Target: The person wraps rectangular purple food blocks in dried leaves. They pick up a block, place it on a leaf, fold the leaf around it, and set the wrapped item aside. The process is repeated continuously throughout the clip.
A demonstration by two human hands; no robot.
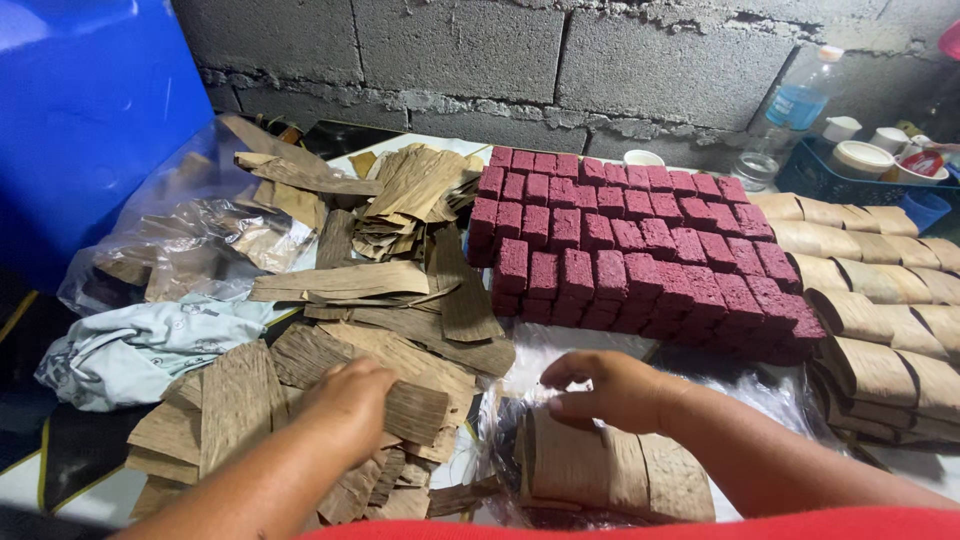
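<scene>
My left hand rests palm down on a pile of dried brown leaf strips at the near left and grips one strip. My right hand hovers with bent fingers over a wrapped brown bundle that lies on clear plastic in front of me; its fingertips touch the bundle's top edge. Beyond both hands, many dark red rectangular blocks are stacked in rows. A row of leaf-wrapped rolls runs along the right side.
More loose dried leaves and a clear plastic bag of leaves lie at the back left beside a pale cloth. A blue drum stands at far left. A water bottle and cups in a blue basket stand against the block wall.
</scene>
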